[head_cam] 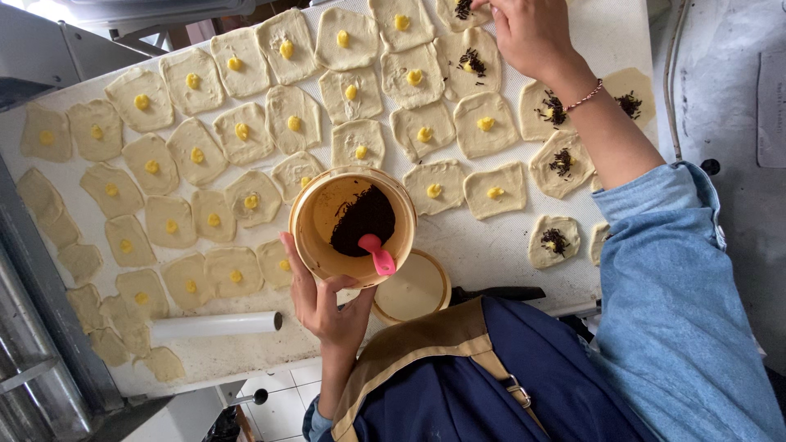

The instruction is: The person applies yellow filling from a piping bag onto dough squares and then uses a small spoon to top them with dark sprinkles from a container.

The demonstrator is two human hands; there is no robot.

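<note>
A tan tub [354, 225] of dark sprinkles, with a pink spoon [378, 254] inside, is gripped by the left hand [326, 307] over the counter [483, 245]. The right hand [530, 31], fingers pinched, is placed above a sprinkled dough piece [469, 59].

Pale paper sheet [771, 106], right wall.

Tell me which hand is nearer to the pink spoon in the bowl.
Left. The left hand grips the tan bowl at its near rim, right beside the pink spoon. The right hand is far off, over the dark-topped dough pieces across the table.
</note>
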